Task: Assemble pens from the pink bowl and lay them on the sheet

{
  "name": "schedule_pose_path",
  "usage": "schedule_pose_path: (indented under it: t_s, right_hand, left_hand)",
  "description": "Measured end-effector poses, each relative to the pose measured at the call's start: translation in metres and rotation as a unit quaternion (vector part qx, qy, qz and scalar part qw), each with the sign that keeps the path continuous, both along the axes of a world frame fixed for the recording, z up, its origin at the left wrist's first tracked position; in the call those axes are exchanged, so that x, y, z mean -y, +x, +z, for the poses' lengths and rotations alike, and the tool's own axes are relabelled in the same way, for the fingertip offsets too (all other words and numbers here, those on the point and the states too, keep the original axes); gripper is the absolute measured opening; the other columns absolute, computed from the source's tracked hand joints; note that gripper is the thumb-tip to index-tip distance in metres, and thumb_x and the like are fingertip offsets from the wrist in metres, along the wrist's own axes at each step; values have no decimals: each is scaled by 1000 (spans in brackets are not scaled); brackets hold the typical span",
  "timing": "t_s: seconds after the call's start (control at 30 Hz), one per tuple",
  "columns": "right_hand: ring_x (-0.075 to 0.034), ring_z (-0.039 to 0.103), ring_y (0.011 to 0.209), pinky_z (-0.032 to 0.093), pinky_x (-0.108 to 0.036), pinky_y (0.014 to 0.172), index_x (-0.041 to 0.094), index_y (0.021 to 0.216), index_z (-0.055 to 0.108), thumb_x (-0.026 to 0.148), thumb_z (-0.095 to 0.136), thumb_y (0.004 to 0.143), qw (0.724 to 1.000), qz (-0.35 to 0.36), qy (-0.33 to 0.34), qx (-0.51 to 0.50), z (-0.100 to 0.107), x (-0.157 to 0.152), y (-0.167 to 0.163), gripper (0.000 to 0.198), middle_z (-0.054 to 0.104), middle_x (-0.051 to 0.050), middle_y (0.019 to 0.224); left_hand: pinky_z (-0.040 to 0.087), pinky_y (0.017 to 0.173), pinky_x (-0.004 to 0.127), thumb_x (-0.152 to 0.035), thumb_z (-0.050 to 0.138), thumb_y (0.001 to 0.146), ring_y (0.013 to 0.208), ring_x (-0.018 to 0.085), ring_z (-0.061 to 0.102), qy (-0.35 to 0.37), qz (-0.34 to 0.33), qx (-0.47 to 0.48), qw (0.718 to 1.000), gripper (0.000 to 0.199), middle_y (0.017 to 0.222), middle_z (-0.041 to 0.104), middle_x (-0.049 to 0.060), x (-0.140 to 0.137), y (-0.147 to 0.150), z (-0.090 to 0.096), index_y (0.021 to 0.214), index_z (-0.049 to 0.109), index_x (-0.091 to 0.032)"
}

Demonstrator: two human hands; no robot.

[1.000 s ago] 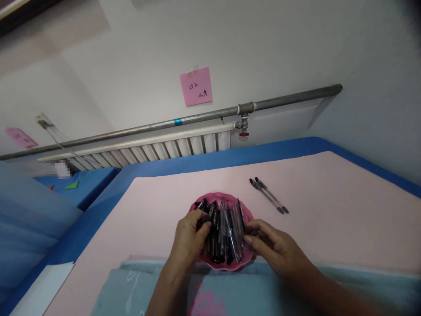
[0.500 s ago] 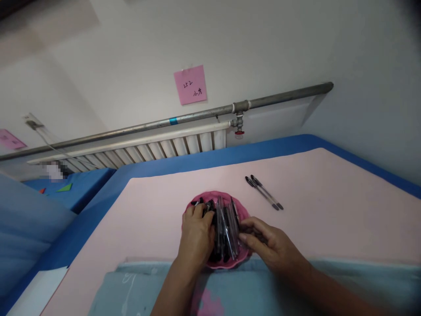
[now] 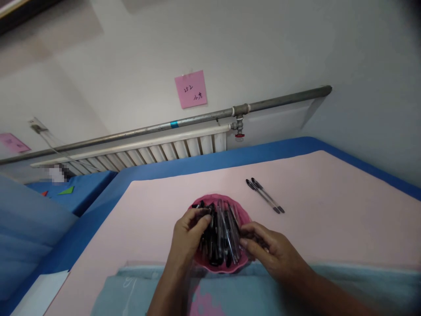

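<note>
A round pink basket (image 3: pixel 245 213) with a wavy rim holds several clear-barrelled pens (image 3: pixel 229 230) and black pen parts (image 3: pixel 213 245). My left hand (image 3: pixel 187 235) is over the basket's left side, thumb and forefinger pinched together. Something dark shows at those fingertips, too small to make out. At the right rim my right hand (image 3: pixel 271 245) has its fingers curled and its thumb bent toward them, closed on the basket's edge. Two capped black pens (image 3: pixel 265 196) lie side by side on the pink table cover (image 3: pixel 312 210), beyond my right hand.
A folded blue-green cloth (image 3: pixel 158 285) lies along the near edge, in front of the basket. White paper (image 3: pixel 42 292) is at the lower left. Behind the blue table edge (image 3: pixel 230 156) are a radiator (image 3: pixel 164 149), a pipe (image 3: pixel 283 102) and a wall with a pink note (image 3: pixel 191 89).
My left hand has drawn back to the left, from lying over the black pen parts to a pinch above the basket's left side. My right hand stays at the rim.
</note>
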State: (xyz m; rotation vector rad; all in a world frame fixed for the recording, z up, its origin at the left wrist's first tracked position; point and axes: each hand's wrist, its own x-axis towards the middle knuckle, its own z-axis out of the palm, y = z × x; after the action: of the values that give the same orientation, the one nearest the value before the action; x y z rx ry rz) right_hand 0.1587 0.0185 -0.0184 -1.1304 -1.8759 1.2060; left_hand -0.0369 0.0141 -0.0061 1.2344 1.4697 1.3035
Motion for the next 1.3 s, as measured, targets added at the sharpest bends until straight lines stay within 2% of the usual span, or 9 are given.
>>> schedule_pose_path:
  t_s: [0.07, 0.17, 0.37, 0.47, 0.63, 0.8, 0.93, 1.13, 1.3]
  right_hand:
    - [-15, 58, 60, 44, -26, 56, 20, 92, 59, 31, 47, 84, 999, 13, 24, 37, 1, 3, 0, 18, 63, 0, 69]
    - [-16, 59, 64, 43, -26, 57, 22, 95, 60, 31, 48, 84, 995, 26, 47, 85, 2, 8, 0, 19, 66, -1, 75]
    - [-16, 58, 62, 42, -26, 57, 23, 93, 60, 32, 46, 85, 996, 30, 38, 75, 1, 10, 0, 18, 66, -1, 72]
    - [-16, 56, 59, 42, -26, 55, 23, 90, 59, 35, 48, 84, 999, 19, 9, 39, -3, 8, 0, 17, 62, 1, 66]
    - [-13, 54, 54, 43, -25, 50, 20, 81, 53, 34, 52, 79, 983, -38, -91, -153, -8, 2, 1, 14, 55, 3, 60]
    - [-13, 54, 51, 41, -24, 46, 19, 84, 52, 29, 56, 78, 952, -89, -125, -264, 4, 1, 0, 12, 62, 0, 63]
    - [-13, 57, 55, 42, -24, 49, 20, 85, 54, 25, 58, 78, 916, -102, -150, -357, 9, 4, 0, 10, 65, 0, 64]
    - [-13, 58, 55, 40, -24, 49, 19, 83, 54, 23, 58, 79, 907, -36, -204, -367, 8, 5, 1, 7, 67, -2, 64]
    - [-13, 57, 52, 38, -24, 48, 19, 83, 52, 26, 57, 80, 918, -47, -192, -343, 3, 5, 2, 10, 67, -2, 64]
  left_hand:
    - [42, 61, 23, -37, 60, 75, 64, 13, 54, -35, 0, 138, 990, 22, 66, 61, 0, 1, -1, 5, 75, 66, -16]
    - [41, 57, 22, -39, 63, 72, 57, 11, 52, -48, -2, 237, 970, 25, 62, 59, 0, 1, 1, 8, 68, 64, -14]
    - [43, 58, 22, -36, 65, 70, 58, 11, 53, -53, -13, 282, 958, 24, 65, 61, 3, 1, 3, 13, 68, 65, -12]
    - [42, 56, 21, -30, 66, 68, 56, 9, 51, -57, -21, 299, 952, 18, 64, 60, 2, 2, 2, 12, 71, 66, -12]
    - [40, 53, 21, -18, 68, 62, 52, 8, 51, -96, -50, 268, 957, 15, 60, 59, -1, 4, 7, 4, 76, 67, -14]
    - [38, 50, 20, -16, 68, 62, 49, 7, 50, -94, -116, 182, 972, 13, 56, 57, -4, 9, 17, 1, 75, 64, -16]
    - [36, 47, 19, -18, 71, 61, 45, 8, 49, -115, -159, 164, 967, 14, 53, 57, -4, 11, 21, 4, 70, 60, -16]
    - [33, 43, 19, -22, 71, 62, 41, 7, 47, -133, -200, 152, 959, 17, 51, 59, -3, 13, 22, 4, 65, 55, -17]
    - [32, 42, 18, -22, 71, 62, 40, 6, 46, -137, -206, 148, 958, 20, 49, 57, -5, 12, 22, 3, 64, 52, -17]
